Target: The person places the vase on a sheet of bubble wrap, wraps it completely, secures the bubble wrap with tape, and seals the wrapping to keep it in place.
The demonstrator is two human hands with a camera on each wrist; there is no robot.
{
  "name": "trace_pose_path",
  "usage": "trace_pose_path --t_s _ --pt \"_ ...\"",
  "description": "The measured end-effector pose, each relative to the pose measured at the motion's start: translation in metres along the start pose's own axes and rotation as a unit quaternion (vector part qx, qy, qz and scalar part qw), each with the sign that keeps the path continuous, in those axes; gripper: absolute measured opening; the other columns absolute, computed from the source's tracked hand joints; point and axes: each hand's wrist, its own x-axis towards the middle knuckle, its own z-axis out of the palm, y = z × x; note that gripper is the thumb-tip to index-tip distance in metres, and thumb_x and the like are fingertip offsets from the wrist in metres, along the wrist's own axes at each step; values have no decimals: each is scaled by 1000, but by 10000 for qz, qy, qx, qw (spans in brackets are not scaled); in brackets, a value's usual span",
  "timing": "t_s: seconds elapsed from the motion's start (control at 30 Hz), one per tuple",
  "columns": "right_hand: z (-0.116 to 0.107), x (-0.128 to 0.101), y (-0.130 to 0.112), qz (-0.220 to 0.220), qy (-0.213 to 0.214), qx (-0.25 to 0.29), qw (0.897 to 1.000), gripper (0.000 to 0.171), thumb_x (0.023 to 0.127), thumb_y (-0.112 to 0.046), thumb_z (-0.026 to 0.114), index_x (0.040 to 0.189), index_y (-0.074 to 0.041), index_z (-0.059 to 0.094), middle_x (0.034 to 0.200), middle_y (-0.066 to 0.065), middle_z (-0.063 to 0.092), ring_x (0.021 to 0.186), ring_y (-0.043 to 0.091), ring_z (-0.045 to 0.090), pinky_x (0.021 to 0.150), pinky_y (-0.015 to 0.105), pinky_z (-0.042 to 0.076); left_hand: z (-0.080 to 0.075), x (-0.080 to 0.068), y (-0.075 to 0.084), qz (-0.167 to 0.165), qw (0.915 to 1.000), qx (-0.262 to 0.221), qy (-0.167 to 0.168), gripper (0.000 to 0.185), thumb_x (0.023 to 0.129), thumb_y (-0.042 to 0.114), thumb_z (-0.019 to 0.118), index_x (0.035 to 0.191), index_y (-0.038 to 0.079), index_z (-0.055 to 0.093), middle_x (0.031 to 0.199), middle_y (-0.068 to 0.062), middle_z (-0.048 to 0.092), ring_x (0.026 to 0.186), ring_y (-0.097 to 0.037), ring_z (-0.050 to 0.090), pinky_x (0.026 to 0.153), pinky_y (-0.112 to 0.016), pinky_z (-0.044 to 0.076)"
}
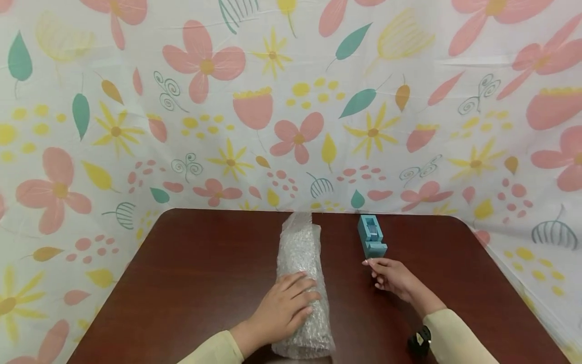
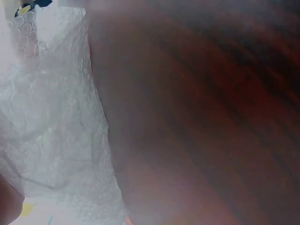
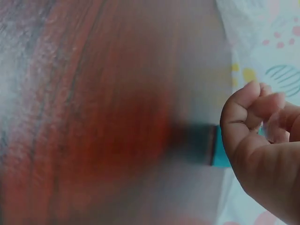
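Observation:
A long bundle of clear bubble wrap (image 1: 300, 253) lies lengthwise on the dark brown table. My left hand (image 1: 286, 306) rests over its near half, fingers spread across the top. The wrapped bundle (image 2: 61, 122) fills the left side of the left wrist view. To the right, my right hand (image 1: 393, 278) is just in front of a blue tape dispenser (image 1: 372, 235), thumb and forefinger pinched together. In the right wrist view a small translucent bit of clear tape (image 3: 269, 129) shows between the fingers of this hand, with the dispenser (image 3: 221, 147) partly hidden behind it.
The brown table (image 1: 204, 263) has rounded far corners. A white cloth with flowers and leaves (image 1: 291, 101) hangs behind it and along the sides. A black wrist device (image 1: 419, 341) sits at the right sleeve.

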Motion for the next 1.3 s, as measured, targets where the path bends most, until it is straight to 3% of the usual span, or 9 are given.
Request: trace_pose_path --t_s 0.3,0.67,0.9,1.3 --pt "24 -6 -33 -651 36 -785 9948 49 107 -31 52 142 3 57 76 -2 46 64 10 43 62 27 45 -6 1 -2 140 9997 7 -189 29 111 34 40 129 27 61 140 4 63 140 -27 53 113 -44 48" --pt "46 -9 -52 -1229 -276 -650 9899 48 107 -27 54 141 7 56 73 -3 47 63 8 46 61 26 47 -5 1 -3 377 9985 389 -105 29 111 33 39 129 26 60 140 3 63 138 -31 55 103 -48 55" --pt "59 -9 -64 -1434 -409 -543 9873 48 106 -29 55 141 5 57 70 -5 49 62 8 46 64 27 51 -4 1 -2 237 9991 136 -315 26 108 29 48 130 25 60 142 2 61 141 -32 52 105 -51 54" --pt "89 1 -96 -1989 -837 -1071 9706 41 105 -21 57 137 4 62 66 -1 48 60 12 43 63 27 48 -6 2 -1 222 9992 137 -316 26 107 29 49 130 25 61 142 2 61 142 -32 51 105 -51 53"
